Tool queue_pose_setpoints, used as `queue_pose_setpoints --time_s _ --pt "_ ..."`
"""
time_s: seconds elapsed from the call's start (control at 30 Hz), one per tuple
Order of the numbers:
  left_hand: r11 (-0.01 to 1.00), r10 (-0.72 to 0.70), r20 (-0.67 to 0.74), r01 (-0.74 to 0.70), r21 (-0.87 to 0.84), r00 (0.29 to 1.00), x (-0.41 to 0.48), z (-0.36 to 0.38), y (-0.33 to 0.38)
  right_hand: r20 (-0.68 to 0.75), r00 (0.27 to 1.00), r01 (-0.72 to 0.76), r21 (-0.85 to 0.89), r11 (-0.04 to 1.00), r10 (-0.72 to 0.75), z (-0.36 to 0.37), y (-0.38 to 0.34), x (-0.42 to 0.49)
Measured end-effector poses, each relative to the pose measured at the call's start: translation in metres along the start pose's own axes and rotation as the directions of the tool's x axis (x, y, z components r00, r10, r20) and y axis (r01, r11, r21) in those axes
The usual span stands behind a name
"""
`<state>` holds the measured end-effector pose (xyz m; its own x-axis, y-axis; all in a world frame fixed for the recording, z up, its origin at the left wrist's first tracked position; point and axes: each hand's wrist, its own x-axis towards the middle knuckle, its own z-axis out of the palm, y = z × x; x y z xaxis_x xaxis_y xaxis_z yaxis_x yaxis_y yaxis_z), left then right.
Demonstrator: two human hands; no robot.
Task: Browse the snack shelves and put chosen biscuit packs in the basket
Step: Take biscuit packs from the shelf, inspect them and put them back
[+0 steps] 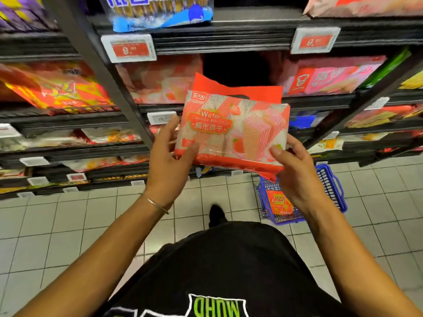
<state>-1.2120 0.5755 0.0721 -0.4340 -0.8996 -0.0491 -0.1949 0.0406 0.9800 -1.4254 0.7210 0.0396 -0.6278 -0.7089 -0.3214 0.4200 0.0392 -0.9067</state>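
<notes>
A red and pink strawberry wafer pack (231, 124) with a red carry handle is held up in front of the shelves. My left hand (168, 156) grips its lower left corner, thumb on the front. My right hand (295, 172) grips its lower right corner. On the tiled floor below the pack stands a blue basket (332, 186), partly hidden by my right hand, with an orange snack pack (278, 203) lying in it.
Black shelves (219, 35) full of snack packs rise ahead, with more pink wafer packs (329, 76) behind the held one and red price tags (129, 49) on the edges. White floor tiles (68, 225) spread to the left. My black shoe (216, 215) stands beside the basket.
</notes>
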Motion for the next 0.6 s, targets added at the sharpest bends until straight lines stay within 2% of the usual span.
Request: queue_pose_setpoints --time_s 0.1,0.2,0.33,0.47,0.6 --pt "0.996 -0.032 0.054 0.037 -0.082 0.998 -0.034 -0.031 -0.01 0.083 0.991 -0.107 0.031 0.994 0.104 0.013 0.001 -0.037" --pt "0.986 -0.115 0.072 0.123 -0.111 0.991 -0.072 -0.056 -0.033 0.107 0.986 -0.127 0.017 0.992 0.125 0.026 0.007 -0.072" --pt "0.929 -0.248 0.048 0.252 -0.272 0.968 -0.119 -0.071 -0.06 0.071 0.989 -0.122 -0.076 0.99 0.127 0.043 0.019 -0.109" --pt "0.792 -0.383 0.148 0.406 -0.456 0.912 -0.148 -0.084 -0.079 0.036 0.984 -0.17 -0.103 0.98 0.175 0.054 0.024 -0.132" --pt "0.587 -0.453 0.399 0.603 -0.541 0.798 -0.162 -0.095 -0.091 0.051 0.966 -0.241 -0.18 0.954 0.254 0.057 0.026 -0.149"
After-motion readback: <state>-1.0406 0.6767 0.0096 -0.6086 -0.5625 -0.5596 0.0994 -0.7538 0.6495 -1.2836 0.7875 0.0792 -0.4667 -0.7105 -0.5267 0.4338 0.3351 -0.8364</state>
